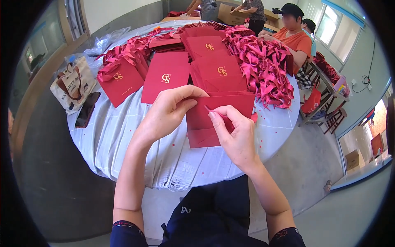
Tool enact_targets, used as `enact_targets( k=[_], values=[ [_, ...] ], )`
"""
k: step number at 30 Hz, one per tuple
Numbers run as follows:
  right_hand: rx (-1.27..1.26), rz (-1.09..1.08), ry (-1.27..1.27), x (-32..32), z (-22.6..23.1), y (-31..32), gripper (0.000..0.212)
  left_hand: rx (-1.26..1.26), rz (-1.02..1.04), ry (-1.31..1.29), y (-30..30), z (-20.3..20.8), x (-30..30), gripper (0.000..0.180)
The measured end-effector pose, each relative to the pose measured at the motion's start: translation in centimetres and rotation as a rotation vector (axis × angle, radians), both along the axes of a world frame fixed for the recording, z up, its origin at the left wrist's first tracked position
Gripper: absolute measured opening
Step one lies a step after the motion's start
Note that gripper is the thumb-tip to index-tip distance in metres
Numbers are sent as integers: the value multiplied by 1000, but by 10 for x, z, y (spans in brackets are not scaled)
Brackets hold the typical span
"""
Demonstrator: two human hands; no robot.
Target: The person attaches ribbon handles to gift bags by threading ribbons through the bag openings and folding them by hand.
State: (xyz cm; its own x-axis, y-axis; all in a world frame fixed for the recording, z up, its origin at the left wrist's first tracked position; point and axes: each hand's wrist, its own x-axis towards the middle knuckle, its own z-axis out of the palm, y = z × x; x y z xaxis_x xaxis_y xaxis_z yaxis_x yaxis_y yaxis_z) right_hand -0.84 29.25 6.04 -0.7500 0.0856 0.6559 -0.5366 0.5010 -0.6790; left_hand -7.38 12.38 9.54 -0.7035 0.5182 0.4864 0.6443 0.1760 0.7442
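A: Entry, fingers first. Your right hand (235,133) has thumb and forefinger pinched shut on the end of a thin red ribbon (214,112), just right of frame centre. Your left hand (168,109) is curled, fingertips closed on the top edge of the folded red paper bag (205,123).

B: Where does the bag sit?

A: Flat on the table (123,140) at frame centre, between your two hands, open edge toward the top of the frame.

B: Step in hand?

A: Judged as threading the ribbon handle into the bag's upper edge. The hole itself is too small to make out. The next move seems to call for your left fingers holding the edge steady while your right feeds the ribbon tip through with a fine, straight push.

B: Outward from there?

A: Above the bag, a stack of flat red bags with gold emblems (214,61). To its right, a heap of red ribbons (263,66). Left of centre, more flat bags (164,76). At the left rim of the table, a dark phone (87,109) and a cream tote bag (73,84).

B: Surface and room?

A: Round table under a pale striped cloth, flecked with red bits. Grey floor. A person in an orange shirt (296,41) sits at the upper right; cardboard boxes (232,14) stand along the top of the frame.
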Motion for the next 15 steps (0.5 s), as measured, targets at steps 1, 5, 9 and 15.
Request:
enact_targets(
  k=[1, 5, 9, 15],
  values=[
    [4, -12, -1, 0, 0, -2, 8, 14, -11, -2, 0, -1, -1, 23],
    [49, -75, -36, 0, 2, -8, 7, -14, 0, -40, -3, 0, -1, 23],
    [138, -171, 61, -1, 1, -11, 7, -8, -13, -37, -3, 0, 1, 22],
    [166, -196, 74, 0, 2, -14, 7, 20, -20, -2, -4, -3, 1, 23]
  ],
)
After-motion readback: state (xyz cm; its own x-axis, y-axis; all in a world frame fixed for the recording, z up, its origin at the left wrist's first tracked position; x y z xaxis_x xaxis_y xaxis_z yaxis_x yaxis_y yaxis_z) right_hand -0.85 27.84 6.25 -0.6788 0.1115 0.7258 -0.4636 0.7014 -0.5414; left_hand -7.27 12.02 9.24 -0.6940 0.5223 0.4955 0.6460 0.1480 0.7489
